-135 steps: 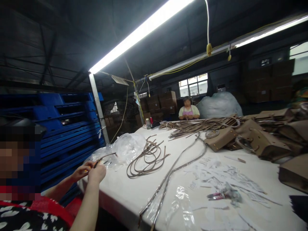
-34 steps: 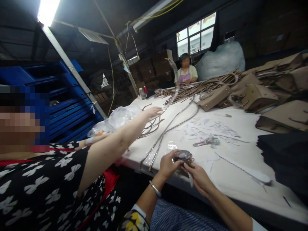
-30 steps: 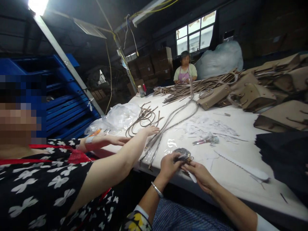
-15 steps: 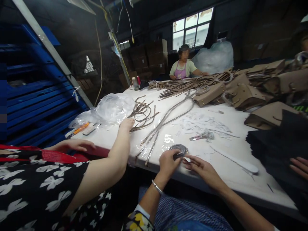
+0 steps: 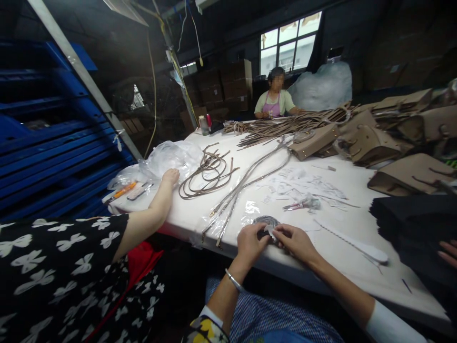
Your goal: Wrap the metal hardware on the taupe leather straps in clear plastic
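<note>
Near the front edge of the table, my left hand (image 5: 251,245) is closed on a coiled strap (image 5: 266,219) that looks wrapped in clear plastic. My right hand (image 5: 295,242) meets it from the right, its thumb and fingers pinched at a small white piece (image 5: 270,230), perhaps paper or tape, against the coil. My fingers hide the lower part of the coil. Just left of my hands lie long plastic-wrapped straps (image 5: 232,195) with metal ends. Small scissors (image 5: 296,205) and scattered white paper scraps (image 5: 303,183) lie beyond my right hand.
At left a co-worker's hand (image 5: 170,177) rests beside loose brown straps (image 5: 210,176) and plastic bags (image 5: 174,155). Brown handbags (image 5: 371,143) and a strap pile (image 5: 285,126) fill the back right. Another person (image 5: 274,102) sits across. Black cloth (image 5: 407,233) covers the right edge.
My right hand has closed in on the white piece at the coil. The co-worker's hand at left has moved left, away from the brown straps, which now lie looped on the table.
</note>
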A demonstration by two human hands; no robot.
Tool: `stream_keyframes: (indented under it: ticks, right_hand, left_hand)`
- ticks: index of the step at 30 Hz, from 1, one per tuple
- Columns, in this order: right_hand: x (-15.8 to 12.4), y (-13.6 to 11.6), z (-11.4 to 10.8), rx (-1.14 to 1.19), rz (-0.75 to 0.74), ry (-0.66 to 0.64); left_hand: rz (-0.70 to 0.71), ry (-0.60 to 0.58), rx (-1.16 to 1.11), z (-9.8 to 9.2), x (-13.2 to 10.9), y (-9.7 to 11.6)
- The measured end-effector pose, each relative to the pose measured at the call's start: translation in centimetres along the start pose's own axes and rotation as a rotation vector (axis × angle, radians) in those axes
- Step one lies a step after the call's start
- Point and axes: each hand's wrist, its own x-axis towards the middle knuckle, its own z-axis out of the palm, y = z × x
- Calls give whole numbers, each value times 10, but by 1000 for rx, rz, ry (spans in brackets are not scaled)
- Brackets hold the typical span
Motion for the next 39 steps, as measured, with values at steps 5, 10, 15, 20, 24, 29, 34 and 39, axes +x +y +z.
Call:
stream_keyframes:
  ticks: [5,10,15,20,24,29,34,39]
  right_hand:
    - [-1,-1,-3,-29,21,17]
    - [6,1,-1,-36,44,21]
    - [11,2,2,16,65,-9]
    - [13,1,6,51,21,6]
    - [17,4,8,87,-19,33]
    - [20,7,2,90,-68,-44]
    - [31,-9,-13,-69,-180,-81]
    - [40,-38,-27,-259,-155,-201]
  left_hand:
    - [5,12,5,2,-1,-2]
    - [10,20,26,1,-2,1]
    - [20,38,133,0,-5,6]
    - [147,50,171,1,-8,7]
    - [181,92,175,4,-8,2]
    - [229,154,194,9,-10,-3]
    - [279,199,298,7,-9,4]
    - [429,199,216,7,-16,-2]
